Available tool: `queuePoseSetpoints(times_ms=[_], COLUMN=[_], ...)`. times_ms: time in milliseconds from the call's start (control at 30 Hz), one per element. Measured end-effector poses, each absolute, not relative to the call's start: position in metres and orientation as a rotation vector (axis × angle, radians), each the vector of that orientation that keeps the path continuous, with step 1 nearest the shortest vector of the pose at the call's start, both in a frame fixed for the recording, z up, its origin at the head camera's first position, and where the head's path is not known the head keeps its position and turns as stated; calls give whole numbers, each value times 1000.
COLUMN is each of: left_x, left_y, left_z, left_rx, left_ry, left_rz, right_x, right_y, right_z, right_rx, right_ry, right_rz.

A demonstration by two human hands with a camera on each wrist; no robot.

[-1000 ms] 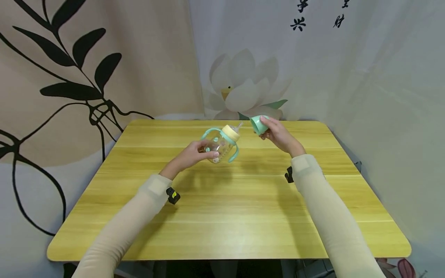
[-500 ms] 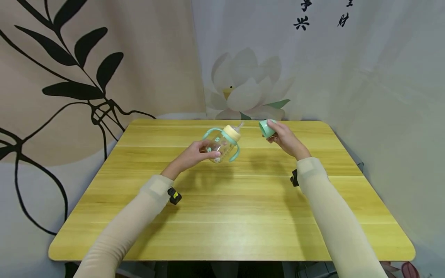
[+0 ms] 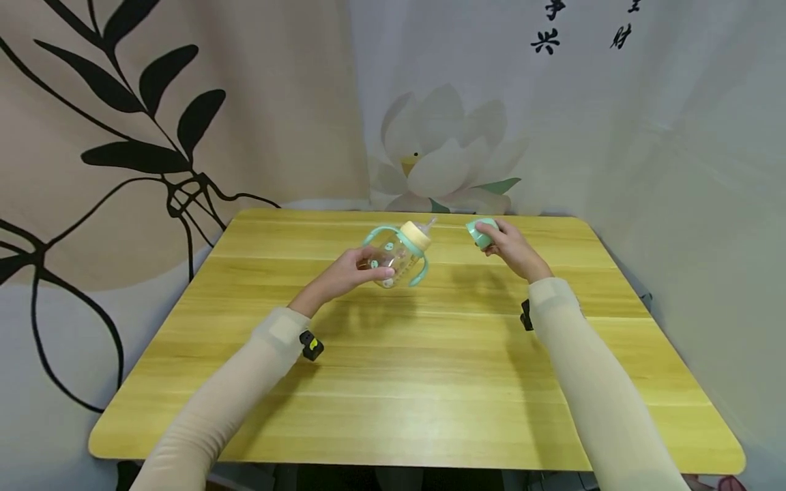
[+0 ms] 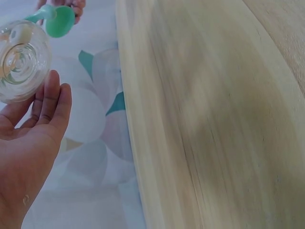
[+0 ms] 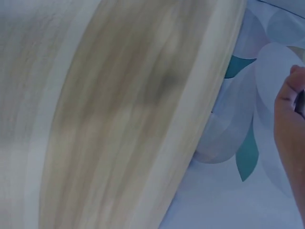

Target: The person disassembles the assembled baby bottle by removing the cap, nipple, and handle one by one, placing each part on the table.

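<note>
behind the yellow wooden worktop (image 3: 393,382) hang printed curtains, one with black leaves, one with a pale lotus. above the far middle of the worktop the left hand (image 3: 350,271) holds a baby bottle (image 3: 396,251) off the surface, fingers and thumb curled round its clear body. the bottle is tilted, its top pointing away toward the lotus; it has a cream-yellow collar, a clear teat, two mint-green loop handles and small green prints on the glassy wall. the left wrist view shows its round clear base against the fingertips. just to the right of the bottle, apart from it, the right hand (image 3: 512,249) pinches a mint-green cap (image 3: 481,232), fingers curled about it, low over the worktop's far edge
</note>
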State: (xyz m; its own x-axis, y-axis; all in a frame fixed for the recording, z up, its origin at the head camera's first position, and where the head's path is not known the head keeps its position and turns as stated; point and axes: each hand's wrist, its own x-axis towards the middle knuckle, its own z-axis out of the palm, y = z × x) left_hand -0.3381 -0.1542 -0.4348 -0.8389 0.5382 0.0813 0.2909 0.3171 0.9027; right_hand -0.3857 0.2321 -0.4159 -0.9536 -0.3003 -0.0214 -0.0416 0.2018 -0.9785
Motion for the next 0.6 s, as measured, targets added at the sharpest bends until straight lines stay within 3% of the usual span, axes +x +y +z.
queuePoseSetpoints(times_ms=[600], left_x=[-338], left_y=[-161], left_z=[-435], left_rx=[740], left_ry=[2364], left_rz=[1520], right_x=[-396], right_y=[228], right_z=[-441], right_rx=[-281], right_ry=[2753], right_rz=[-1291])
